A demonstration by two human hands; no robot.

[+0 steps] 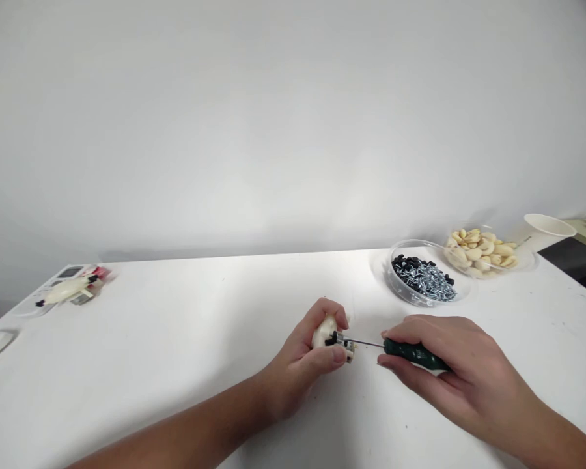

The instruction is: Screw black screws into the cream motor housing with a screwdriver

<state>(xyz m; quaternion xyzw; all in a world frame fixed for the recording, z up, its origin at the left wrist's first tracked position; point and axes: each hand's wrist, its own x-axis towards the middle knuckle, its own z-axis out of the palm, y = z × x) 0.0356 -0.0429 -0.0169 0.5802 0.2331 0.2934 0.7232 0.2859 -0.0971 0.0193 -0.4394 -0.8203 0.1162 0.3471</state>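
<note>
Head view: left hand (pixel 297 368) clamped around a small white casing (pixel 325 332), right hand (pixel 461 371) just apart, gripping a green screwdriver (pixel 413 355), tip at the casing's metal end. Shaft level and in line, a sound angle for steady turning. Beyond, on the white table (pixel 185 326), a clear bowl (pixel 389 277) of screws (pixel 422 280).

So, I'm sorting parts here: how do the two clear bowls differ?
The nearer bowl holds silvery screws and small black pieces, while the farther bowl holds only pale curved pieces. The nearer bowl's contents are small and densely packed; the farther bowl's are larger and loosely heaped. Both are clear, round and sit together on the white table.
</note>
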